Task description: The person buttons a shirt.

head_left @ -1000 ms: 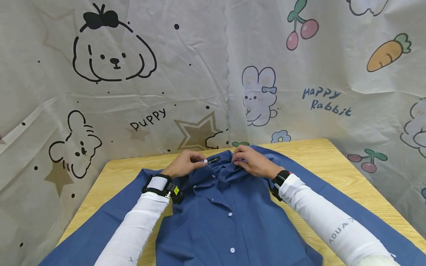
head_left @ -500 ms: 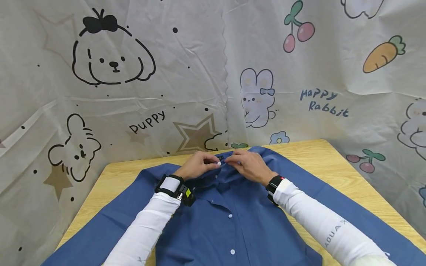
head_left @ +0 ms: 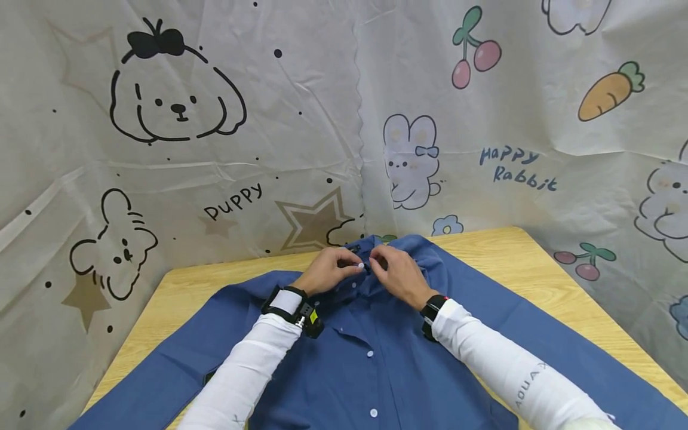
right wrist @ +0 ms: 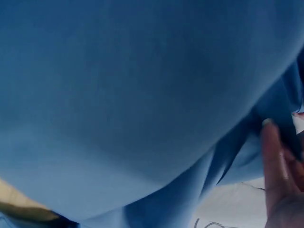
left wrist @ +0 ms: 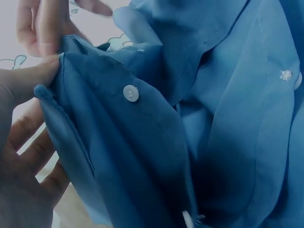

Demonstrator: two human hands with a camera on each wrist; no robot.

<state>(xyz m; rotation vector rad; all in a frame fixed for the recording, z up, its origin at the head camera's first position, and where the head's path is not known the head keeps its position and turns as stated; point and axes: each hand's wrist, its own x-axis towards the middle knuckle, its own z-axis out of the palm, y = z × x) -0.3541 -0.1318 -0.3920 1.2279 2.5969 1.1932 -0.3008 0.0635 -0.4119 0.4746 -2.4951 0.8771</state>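
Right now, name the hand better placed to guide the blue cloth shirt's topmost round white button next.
Probably the left hand: it seems to pinch the button; the right hand sits slightly apart.

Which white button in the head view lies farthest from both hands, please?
The lowest button, near the picture's bottom; the others sit higher on the blue shirt.

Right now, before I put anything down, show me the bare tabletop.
Two bare patches of table: one between the sleeve on the right and the table's far and right edges; another between the sleeve on the left and its far and left edges. Crowded: the shirt collar, where left hand and right hand nearly meet.
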